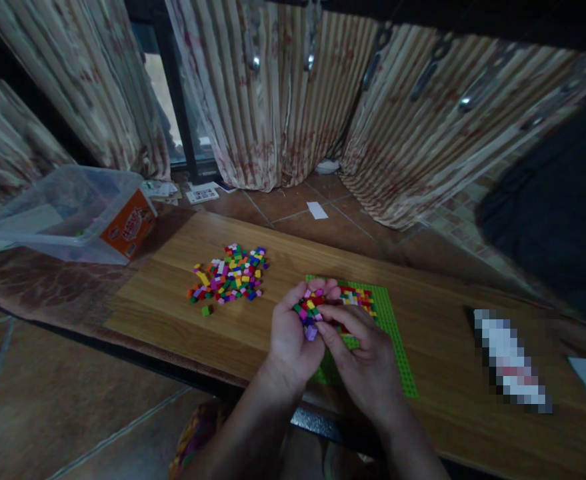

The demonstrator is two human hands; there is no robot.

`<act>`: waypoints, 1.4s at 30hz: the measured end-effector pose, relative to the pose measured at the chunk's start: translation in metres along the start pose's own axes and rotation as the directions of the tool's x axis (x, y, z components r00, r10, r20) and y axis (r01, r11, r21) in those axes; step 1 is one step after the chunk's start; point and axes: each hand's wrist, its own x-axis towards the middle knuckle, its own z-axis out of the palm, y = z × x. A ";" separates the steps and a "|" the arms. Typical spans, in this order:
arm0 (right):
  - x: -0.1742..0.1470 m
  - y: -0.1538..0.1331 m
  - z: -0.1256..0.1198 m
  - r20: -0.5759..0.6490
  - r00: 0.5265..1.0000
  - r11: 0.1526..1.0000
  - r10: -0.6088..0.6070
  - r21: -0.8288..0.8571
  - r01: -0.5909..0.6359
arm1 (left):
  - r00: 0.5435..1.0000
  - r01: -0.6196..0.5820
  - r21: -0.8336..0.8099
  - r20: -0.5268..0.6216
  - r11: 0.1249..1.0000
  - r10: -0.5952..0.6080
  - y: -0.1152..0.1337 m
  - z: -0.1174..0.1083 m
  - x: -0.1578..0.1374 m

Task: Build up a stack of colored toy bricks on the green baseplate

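Note:
A small heap of colored toy building bricks (309, 308) lies in my left hand (291, 337), which is cupped around it with the palm up. My right hand (367, 357) reaches into the heap, thumb and forefinger pinched at a brick there. A light purple brick (311, 332) shows at the heap's lower edge. Under both hands is a green studded baseplate (397, 350). Rows of red, yellow, white and orange bricks (360, 297) cover part of it, and my right hand hides some of them.
A loose pile of mixed bricks (233, 273) lies left on the wooden table (167, 287), with one green brick (207, 311) apart from it. Further left stands a clear plastic bin (67, 213) with an orange label. A blurred-out object (513, 360) lies at the right.

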 end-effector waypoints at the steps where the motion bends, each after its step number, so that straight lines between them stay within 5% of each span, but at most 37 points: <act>1: 0.000 0.001 0.000 0.006 1.000 1.000 0.007 -0.008 -0.007 | 1.000 0.005 0.006 -0.002 1.000 -0.005 -0.001 0.000 0.000; 12: -0.003 0.001 0.002 -0.087 0.991 0.993 0.102 0.075 -0.095 | 0.997 0.009 -0.063 -0.075 0.998 -0.013 -0.005 -0.001 0.004; 20: -0.008 -0.019 0.004 0.035 0.998 0.999 -0.051 -0.007 0.051 | 0.994 -0.048 -0.068 -0.105 0.997 0.041 -0.002 -0.002 0.004; 29: -0.012 -0.022 0.009 0.043 0.996 0.997 -0.078 0.013 0.078 | 0.985 -0.054 -0.037 -0.167 0.998 0.047 0.000 -0.002 0.000; 42: -0.010 -0.021 0.005 0.128 0.982 0.985 -0.136 0.123 0.120 | 0.997 0.038 -0.048 -0.059 0.998 -0.041 0.003 -0.007 -0.003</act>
